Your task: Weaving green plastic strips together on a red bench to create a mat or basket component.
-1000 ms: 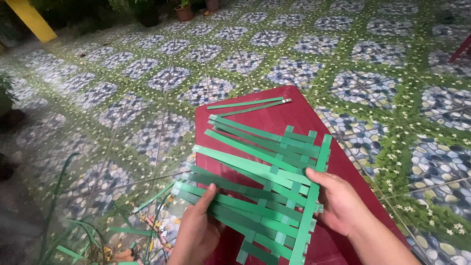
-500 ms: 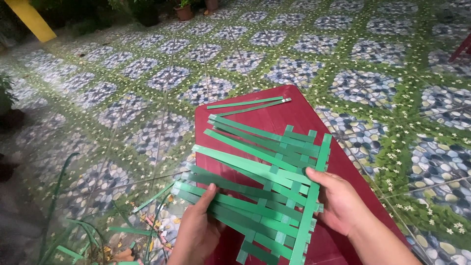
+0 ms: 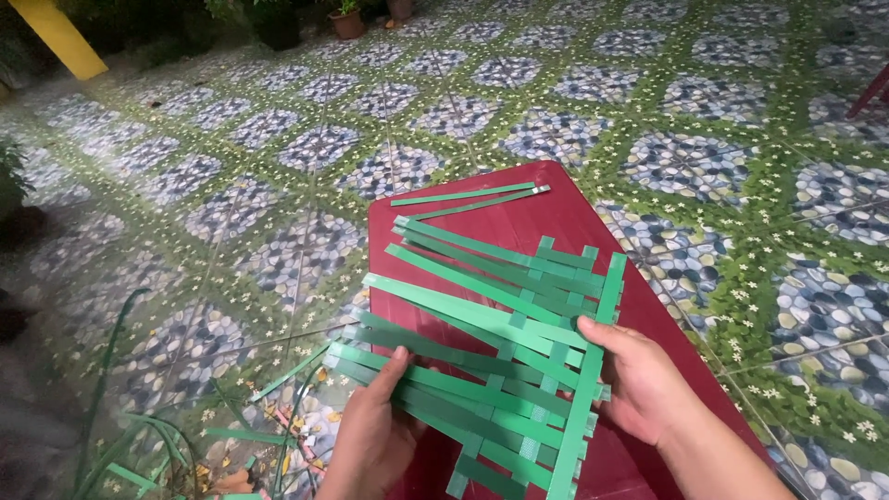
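Note:
A partly woven mat of flat green strips (image 3: pixel 500 343) lies over a dark red table (image 3: pixel 546 218). Long strips fan out to the left; shorter cross strips run through them on the right. My left hand (image 3: pixel 375 431) holds the lower left strips, its fingers pressed on top of them. My right hand (image 3: pixel 639 380) grips the mat's right edge, thumb on a long cross strip. Two loose green strips (image 3: pixel 468 196) lie at the table's far end.
The floor (image 3: pixel 278 139) is patterned tile with pebble and flower motifs. More green strips and scraps (image 3: pixel 176 444) lie on the floor at lower left. Potted plants (image 3: pixel 347 18) and a yellow post (image 3: pixel 60 37) stand at the back. A red chair leg (image 3: pixel 870 88) shows at right.

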